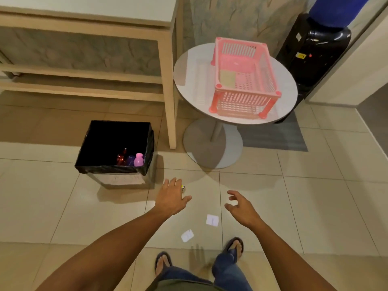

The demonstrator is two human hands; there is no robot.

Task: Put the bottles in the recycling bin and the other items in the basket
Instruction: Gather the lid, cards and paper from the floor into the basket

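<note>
Just beyond the left hand [171,197] fingertips lies a small item [183,187].

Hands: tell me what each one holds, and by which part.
Nothing is held. The left hand reaches, fingers straight, over a small yellowish item on the floor, mostly hidden behind it. The right hand hangs loosely curled, empty.

The bin [114,148] stands on the floor at left; the basket [244,78] is on the round table [189,80], far right.
</note>
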